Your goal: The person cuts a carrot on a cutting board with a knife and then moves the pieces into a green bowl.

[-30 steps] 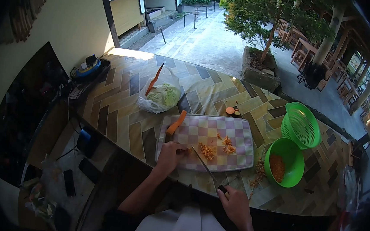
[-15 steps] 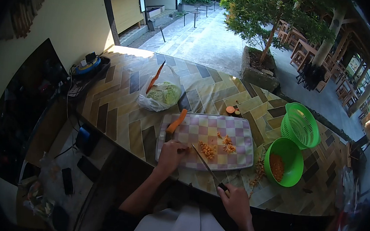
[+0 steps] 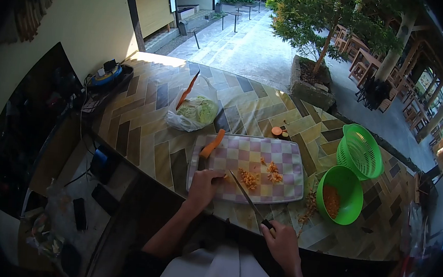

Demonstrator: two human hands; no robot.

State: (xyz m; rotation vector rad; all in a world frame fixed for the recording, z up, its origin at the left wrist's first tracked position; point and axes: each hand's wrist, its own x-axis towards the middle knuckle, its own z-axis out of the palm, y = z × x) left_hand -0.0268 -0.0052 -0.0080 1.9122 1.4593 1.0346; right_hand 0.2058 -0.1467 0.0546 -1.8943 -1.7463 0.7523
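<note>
My left hand (image 3: 203, 188) is closed in a pinch at the near left of a checkered cutting board (image 3: 287, 159). A small orange piece of carrot (image 3: 225, 177) shows at its fingertips. My right hand (image 3: 280, 242) grips the dark handle of a knife (image 3: 248, 199), whose blade slants up and left across the board, its tip just right of the left fingertips. Chopped carrot (image 3: 248, 179) lies in a heap beside the blade, with a second small heap (image 3: 274, 173) to its right. A longer carrot piece (image 3: 212, 144) rests on the board's left edge.
A plastic bag of cabbage (image 3: 196, 111) with a carrot strip (image 3: 188, 89) stands beyond the board. To the right are a green bowl (image 3: 354, 201) holding orange bits and a green colander (image 3: 358, 149). Carrot slices (image 3: 276, 131) and scraps (image 3: 310, 205) lie on the tiled table (image 3: 145, 117).
Little differs. My left hand's fingers have shifted slightly, and the knife tip has moved up a touch beside them. My right hand keeps its grip on the handle.
</note>
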